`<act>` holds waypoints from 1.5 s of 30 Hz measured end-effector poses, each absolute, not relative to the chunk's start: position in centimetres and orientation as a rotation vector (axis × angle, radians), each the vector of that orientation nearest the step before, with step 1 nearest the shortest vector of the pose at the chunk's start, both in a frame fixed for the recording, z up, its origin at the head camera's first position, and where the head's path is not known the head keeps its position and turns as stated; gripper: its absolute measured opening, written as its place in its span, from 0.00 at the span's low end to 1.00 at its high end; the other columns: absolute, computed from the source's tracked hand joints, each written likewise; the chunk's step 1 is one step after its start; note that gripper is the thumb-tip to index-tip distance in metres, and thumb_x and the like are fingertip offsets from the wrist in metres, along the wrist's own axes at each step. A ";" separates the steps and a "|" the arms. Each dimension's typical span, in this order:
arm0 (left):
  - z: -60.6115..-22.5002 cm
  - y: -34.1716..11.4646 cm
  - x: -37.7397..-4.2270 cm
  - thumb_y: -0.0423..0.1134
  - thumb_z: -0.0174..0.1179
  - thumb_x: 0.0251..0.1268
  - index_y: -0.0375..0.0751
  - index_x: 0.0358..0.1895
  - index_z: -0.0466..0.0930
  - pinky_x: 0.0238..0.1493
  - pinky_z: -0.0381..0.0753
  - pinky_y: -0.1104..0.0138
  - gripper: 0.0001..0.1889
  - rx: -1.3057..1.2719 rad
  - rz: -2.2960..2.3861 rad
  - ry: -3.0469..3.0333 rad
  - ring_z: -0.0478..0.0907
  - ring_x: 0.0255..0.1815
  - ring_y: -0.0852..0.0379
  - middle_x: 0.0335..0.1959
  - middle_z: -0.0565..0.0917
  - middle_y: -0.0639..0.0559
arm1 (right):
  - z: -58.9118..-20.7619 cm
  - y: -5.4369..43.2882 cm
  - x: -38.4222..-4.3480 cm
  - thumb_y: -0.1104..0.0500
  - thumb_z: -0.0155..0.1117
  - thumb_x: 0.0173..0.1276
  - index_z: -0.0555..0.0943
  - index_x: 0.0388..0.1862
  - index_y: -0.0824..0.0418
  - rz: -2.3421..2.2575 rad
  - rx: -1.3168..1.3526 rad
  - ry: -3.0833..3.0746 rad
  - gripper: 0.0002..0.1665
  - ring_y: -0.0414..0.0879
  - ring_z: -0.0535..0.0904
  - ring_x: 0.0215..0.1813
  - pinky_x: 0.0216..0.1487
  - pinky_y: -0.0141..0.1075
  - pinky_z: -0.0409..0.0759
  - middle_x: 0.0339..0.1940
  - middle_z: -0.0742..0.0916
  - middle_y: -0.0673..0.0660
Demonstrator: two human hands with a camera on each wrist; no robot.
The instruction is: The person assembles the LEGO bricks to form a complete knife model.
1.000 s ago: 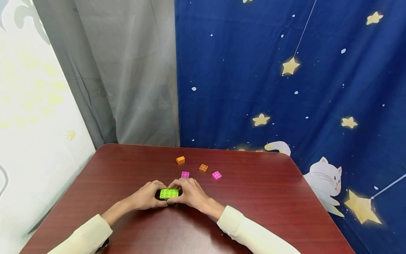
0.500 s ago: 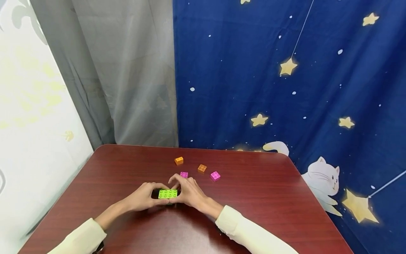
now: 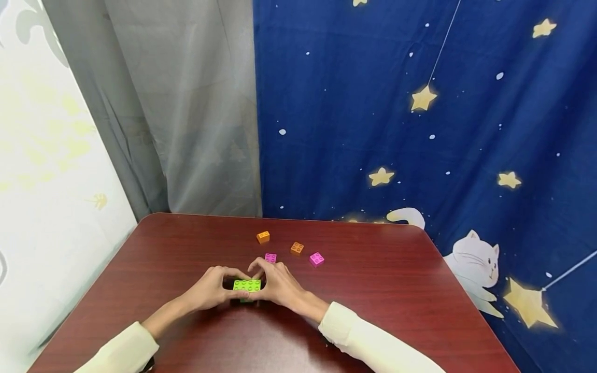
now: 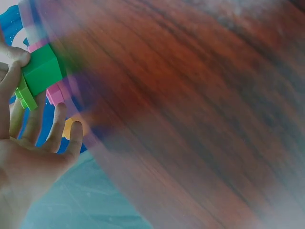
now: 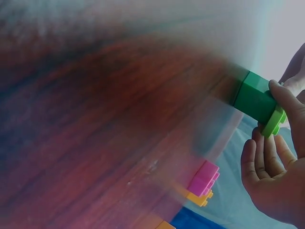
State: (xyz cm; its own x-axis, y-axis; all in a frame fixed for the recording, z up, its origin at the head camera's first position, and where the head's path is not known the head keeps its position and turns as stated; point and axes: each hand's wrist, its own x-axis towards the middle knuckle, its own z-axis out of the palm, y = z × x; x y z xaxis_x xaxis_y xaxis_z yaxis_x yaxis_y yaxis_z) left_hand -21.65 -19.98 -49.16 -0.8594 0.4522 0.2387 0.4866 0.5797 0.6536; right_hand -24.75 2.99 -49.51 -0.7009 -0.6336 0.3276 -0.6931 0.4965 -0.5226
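Note:
A light green eight-stud toy brick (image 3: 247, 284) sits on a dark green block (image 4: 44, 71), between my two hands at the middle of the table. My left hand (image 3: 212, 290) pinches it from the left, thumb along the near side and fingers behind. From the right, my right hand (image 3: 282, 286) grips it likewise, thumb in front and index finger arched over the far side. Both thumbs meet at the front and cover part of the dark block in the head view. The right wrist view shows the dark green block (image 5: 255, 98) standing on the table under the light green brick (image 5: 274, 121).
Beyond the hands on the dark red table (image 3: 373, 290) lie a pink brick (image 3: 270, 257) close to the right fingers, another pink brick (image 3: 316, 259), a brown-orange brick (image 3: 297, 248) and an orange brick (image 3: 263, 237). Curtains hang past the far edge.
The head view has shifted slightly. My right index finger has lifted and arched a little since the first frame. Both hands stay at the light green brick; the loose bricks have not moved.

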 end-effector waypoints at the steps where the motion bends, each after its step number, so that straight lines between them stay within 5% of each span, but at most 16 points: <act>1: -49.2 -19.9 -21.7 0.55 0.75 0.61 0.56 0.49 0.90 0.46 0.83 0.62 0.16 -0.814 -1.165 -2.755 0.81 0.44 0.64 0.44 0.89 0.64 | -49.5 3.1 -24.7 0.45 0.86 0.54 0.80 0.53 0.52 0.987 1.182 -2.637 0.32 0.26 0.83 0.41 0.45 0.22 0.78 0.39 0.92 0.44; 22: -49.1 -19.8 -22.1 0.51 0.77 0.60 0.54 0.48 0.90 0.42 0.82 0.61 0.15 -0.818 -1.148 -2.789 0.79 0.38 0.65 0.38 0.88 0.66 | -49.4 6.9 -25.3 0.55 0.84 0.59 0.82 0.59 0.59 1.014 1.269 -2.637 0.30 0.37 0.86 0.42 0.47 0.26 0.82 0.41 0.91 0.51; 45: -49.0 -20.0 -21.9 0.54 0.76 0.60 0.54 0.48 0.90 0.38 0.78 0.66 0.16 -0.780 -1.160 -2.831 0.79 0.37 0.54 0.37 0.87 0.65 | -49.8 13.4 -27.2 0.57 0.83 0.60 0.86 0.56 0.62 0.981 0.999 -2.689 0.26 0.44 0.86 0.41 0.46 0.33 0.83 0.40 0.91 0.52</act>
State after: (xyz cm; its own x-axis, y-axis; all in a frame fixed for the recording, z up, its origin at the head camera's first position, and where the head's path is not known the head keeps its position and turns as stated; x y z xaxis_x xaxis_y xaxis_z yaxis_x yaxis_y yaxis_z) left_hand -21.94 -20.03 -49.00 -0.8778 0.4487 0.1678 0.4374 0.6080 0.6626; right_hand -27.19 13.39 -49.80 -0.7775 -0.5474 0.3095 -0.6182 0.5749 -0.5360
